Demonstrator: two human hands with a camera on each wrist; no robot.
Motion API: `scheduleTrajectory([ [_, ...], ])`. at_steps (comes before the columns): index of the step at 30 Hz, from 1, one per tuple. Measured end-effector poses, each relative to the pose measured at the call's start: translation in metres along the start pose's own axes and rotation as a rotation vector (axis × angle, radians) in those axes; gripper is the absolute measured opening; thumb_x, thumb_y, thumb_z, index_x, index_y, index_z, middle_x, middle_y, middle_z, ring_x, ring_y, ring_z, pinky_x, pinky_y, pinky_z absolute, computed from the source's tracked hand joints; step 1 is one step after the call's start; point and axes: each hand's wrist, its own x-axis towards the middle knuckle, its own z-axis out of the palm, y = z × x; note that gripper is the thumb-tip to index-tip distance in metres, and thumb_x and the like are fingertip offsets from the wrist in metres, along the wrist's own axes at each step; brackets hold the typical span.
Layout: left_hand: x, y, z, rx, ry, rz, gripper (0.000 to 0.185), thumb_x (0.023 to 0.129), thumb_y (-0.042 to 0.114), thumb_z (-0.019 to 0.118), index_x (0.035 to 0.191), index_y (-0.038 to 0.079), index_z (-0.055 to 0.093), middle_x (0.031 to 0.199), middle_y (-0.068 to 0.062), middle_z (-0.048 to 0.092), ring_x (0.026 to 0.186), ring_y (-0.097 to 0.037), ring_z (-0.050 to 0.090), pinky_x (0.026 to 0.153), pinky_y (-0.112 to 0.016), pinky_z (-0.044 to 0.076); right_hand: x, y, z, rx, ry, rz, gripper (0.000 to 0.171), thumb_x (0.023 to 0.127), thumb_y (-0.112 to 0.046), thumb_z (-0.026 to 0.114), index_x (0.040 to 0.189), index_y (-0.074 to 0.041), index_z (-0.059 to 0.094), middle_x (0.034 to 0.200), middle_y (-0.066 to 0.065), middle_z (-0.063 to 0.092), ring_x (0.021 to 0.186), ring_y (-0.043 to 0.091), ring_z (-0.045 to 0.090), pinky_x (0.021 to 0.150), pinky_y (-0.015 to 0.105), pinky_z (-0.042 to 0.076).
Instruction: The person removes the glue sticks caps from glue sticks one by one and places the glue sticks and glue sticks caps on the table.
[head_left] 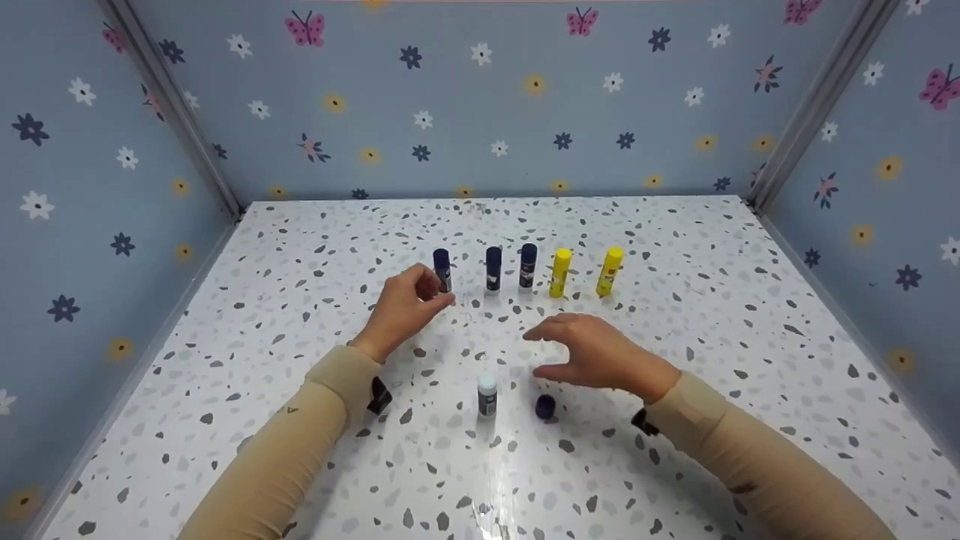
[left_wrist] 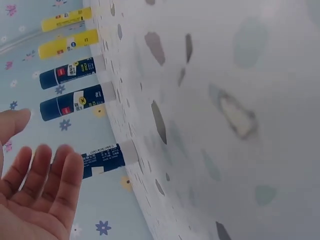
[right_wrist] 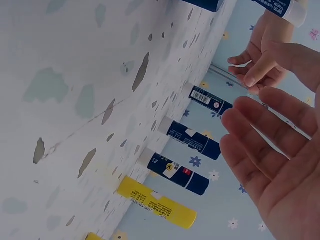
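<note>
Five capped glue sticks stand in a row on the speckled table (head_left: 675,337): three dark blue and two yellow. My left hand (head_left: 433,294) is beside the leftmost blue stick (head_left: 442,268). In the left wrist view its fingers (left_wrist: 50,170) are spread and straight in front of that stick (left_wrist: 107,156), gripping nothing. My right hand (head_left: 546,352) hovers with relaxed fingers over an uncapped stick (head_left: 487,395) with a white top and a loose dark blue cap (head_left: 545,406). It holds nothing, and its open palm (right_wrist: 280,170) shows in the right wrist view.
The other blue sticks (head_left: 493,268) (head_left: 528,265) and the yellow sticks (head_left: 559,273) (head_left: 609,271) stand to the right of the left hand. Flowered blue walls (head_left: 480,112) close the table at the back and on both sides.
</note>
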Motion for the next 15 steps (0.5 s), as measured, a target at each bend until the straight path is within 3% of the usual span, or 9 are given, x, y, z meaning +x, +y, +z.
scheduleTrajectory([
  [7, 0.013, -0.004, 0.004, 0.03, 0.06, -0.086, 0.048, 0.099, 0.03, 0.082, 0.125, -0.002, 0.057, 0.118, -0.022, 0.063, 0.102, -0.03, 0.06, 0.09, -0.044, 0.051, 0.002, 0.0, 0.001, -0.006, 0.035, 0.03, 0.049, 0.097, -0.031, 0.084, 0.139, -0.01, 0.072, 0.136, 0.01, 0.075, 0.126, 0.031, 0.072, 0.108, 0.052, 0.058],
  [15, 0.027, -0.008, 0.005, 0.039, 0.031, -0.201, 0.064, 0.098, 0.032, 0.081, 0.142, -0.004, 0.052, 0.137, -0.023, 0.06, 0.126, -0.038, 0.061, 0.109, -0.053, 0.051, 0.002, 0.0, 0.001, 0.005, 0.06, 0.04, 0.055, 0.097, -0.031, 0.084, 0.145, -0.009, 0.068, 0.143, 0.013, 0.071, 0.133, 0.036, 0.068, 0.112, 0.055, 0.055],
])
